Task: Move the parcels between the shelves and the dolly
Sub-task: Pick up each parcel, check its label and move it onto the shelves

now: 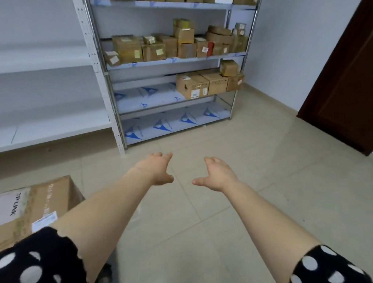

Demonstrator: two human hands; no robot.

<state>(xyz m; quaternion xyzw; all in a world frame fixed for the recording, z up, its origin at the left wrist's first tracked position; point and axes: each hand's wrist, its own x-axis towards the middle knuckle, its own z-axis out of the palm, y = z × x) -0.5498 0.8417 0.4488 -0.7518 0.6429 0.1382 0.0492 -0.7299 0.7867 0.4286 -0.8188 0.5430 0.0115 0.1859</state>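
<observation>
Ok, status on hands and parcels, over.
Left hand and right hand open, holding nothing. Parcels on shelves ahead; TP-LINK box at lower left. Nothing seen blocking.

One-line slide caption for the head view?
Left hand and right hand, open and empty, extended toward shelved parcels; TP-LINK box at lower left.

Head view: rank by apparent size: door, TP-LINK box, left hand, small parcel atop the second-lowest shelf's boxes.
1. Door, cropped by the frame.
2. TP-LINK box, near the camera, partly hidden.
3. Left hand.
4. Small parcel; far off, so true size against the hand is unsure.
</observation>
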